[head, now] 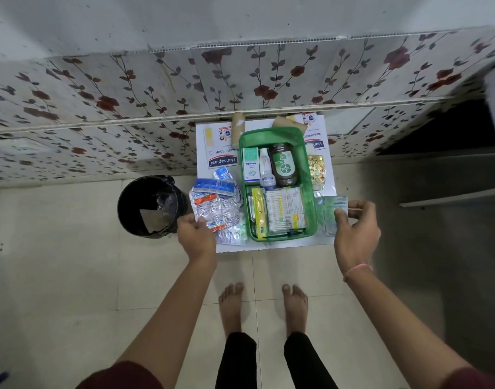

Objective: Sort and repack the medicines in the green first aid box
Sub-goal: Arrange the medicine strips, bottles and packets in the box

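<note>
While we stand over the green first aid box [277, 183] on its white board [268, 247], each of our hands works a different side of it. Our right hand [355, 234] pinches a pale green strip [332, 211] between thumb and forefinger, the other fingers loosely curled above it; the strip lies just outside the box's right wall, its long axis running roughly toward and away from us, parallel to that wall. Since the box sits directly to the left of those fingers, we judge a short sideways carry over the rim would bring the strip in, and the right hand is plainly the nearer one for that. Our left hand [195, 234] is closed on the near edge of the silver blister strips [216, 209] heaped just left of the box, thumb on top; the fingers beneath are hidden. Inside, a brown Dettol bottle [283, 164], a white dropper bottle [266, 169] and an Optibex carton [251, 165] fill the far half, with flat packets [285, 211] lying in the near half. A black bin [150, 206] stands left of the board.
</note>
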